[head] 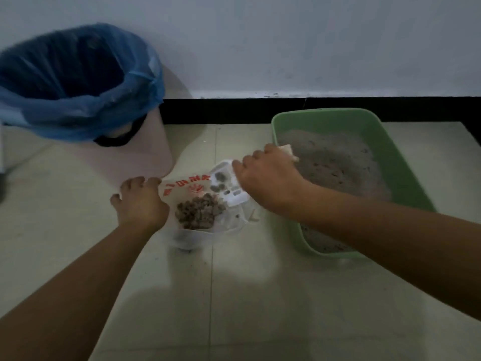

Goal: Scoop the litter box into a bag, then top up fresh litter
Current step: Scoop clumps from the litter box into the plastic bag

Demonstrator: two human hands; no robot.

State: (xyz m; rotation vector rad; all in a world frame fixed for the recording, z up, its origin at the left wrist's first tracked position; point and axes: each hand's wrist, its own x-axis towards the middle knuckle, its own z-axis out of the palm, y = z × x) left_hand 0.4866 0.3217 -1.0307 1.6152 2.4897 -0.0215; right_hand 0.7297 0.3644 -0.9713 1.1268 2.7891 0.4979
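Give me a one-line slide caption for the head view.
Right hand tips slotted scoop over white bag, held open by left hand, beside green litter box.

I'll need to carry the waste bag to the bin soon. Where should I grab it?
Gather the white plastic bag by its open rim, from above. The clumps lie low in the middle and the left hand already holds the left edge, so pinching the rim together probably keeps them inside.

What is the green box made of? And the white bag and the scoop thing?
The green litter box looks like smooth moulded plastic, with rounded corners and an even colour. The white bag seems thin, crinkly plastic film with red print. The scoop looks like stiff white plastic with slots, though it is blurry.
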